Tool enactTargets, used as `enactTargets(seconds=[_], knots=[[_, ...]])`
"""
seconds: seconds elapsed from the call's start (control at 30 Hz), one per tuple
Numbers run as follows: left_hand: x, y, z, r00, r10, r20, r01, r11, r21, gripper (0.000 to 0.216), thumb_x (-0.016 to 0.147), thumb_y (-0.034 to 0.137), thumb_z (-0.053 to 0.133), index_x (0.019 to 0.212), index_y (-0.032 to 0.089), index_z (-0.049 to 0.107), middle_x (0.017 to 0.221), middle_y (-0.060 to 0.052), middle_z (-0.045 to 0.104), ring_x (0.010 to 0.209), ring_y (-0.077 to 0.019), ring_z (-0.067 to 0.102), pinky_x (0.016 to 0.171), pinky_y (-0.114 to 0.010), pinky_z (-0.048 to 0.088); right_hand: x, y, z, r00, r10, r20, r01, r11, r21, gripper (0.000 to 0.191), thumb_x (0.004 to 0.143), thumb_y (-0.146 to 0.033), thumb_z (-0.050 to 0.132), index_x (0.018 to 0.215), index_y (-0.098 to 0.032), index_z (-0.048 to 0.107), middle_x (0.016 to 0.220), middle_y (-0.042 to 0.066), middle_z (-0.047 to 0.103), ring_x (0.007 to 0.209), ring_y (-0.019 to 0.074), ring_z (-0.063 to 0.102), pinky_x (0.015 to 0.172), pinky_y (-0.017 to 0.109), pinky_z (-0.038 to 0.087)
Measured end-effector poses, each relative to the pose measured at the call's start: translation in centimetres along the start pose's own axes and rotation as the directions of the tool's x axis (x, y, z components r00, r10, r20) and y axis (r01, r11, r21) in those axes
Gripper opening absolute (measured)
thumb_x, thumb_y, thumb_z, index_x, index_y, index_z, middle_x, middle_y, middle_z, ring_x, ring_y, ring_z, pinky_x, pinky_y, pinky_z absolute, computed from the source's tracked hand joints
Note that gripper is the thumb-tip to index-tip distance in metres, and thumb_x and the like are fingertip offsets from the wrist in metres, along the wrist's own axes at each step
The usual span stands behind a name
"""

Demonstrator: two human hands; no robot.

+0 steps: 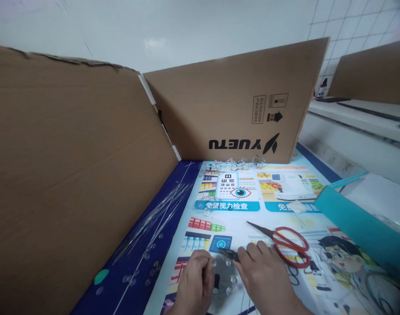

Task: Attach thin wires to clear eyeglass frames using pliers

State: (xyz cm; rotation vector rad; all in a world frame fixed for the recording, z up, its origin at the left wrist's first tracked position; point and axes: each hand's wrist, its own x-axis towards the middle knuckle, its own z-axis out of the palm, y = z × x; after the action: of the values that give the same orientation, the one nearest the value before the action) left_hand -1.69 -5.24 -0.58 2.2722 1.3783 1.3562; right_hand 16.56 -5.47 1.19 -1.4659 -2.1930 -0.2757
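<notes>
My left hand [195, 280] is closed in a pinch at the bottom centre, fingertips on a small clear bead and what looks like thin wire. My right hand [263, 280] grips small dark pliers [228, 254] whose tip points left toward the left hand. Between the two hands lies a round clear piece [224, 280] with clear beads around its rim. Both hands rest on a colourful printed mat [252, 205].
Red-handled scissors [286, 243] lie just right of my right hand. Thin metal wires [160, 214] and loose clear beads [144, 264] lie on the blue strip at left. Cardboard walls [71, 175] stand left and behind. A teal box edge [360, 227] sits at right.
</notes>
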Motion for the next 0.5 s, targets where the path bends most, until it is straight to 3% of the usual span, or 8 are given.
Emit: enactTargets(seconds=[0.17,0.5], knots=[[0.0,-0.4,-0.1,0.999,-0.039,-0.023,0.038,0.999,-0.025,0.012,0.084,0.007,0.040,0.080,0.019,0.041,0.075,-0.002,0.053,0.067,-0.0149,0.055,0.060,-0.026,0.046,0.7,0.4,-0.9,0.999,0.045,0.004,-0.045,0.997,0.058,0.009,0.081,-0.027,0.055,0.087,-0.021,0.058,0.076,0.003,0.052,0.076,0.0205,0.043,0.067,0.034,0.028],[0.1,-0.5,-0.7,0.996,0.088,-0.032,-0.084,0.992,0.097,0.013,0.082,0.005,0.042,0.078,0.018,0.044,0.071,-0.003,0.056,0.063,-0.0149,0.055,0.055,-0.025,0.047,0.7,-0.3,-1.6,0.998,-0.056,-0.029,0.058,0.997,0.045,0.013,0.082,-0.031,0.052,0.089,-0.022,0.058,0.075,0.003,0.052,0.072,0.0199,0.042,0.065,0.034,0.026]])
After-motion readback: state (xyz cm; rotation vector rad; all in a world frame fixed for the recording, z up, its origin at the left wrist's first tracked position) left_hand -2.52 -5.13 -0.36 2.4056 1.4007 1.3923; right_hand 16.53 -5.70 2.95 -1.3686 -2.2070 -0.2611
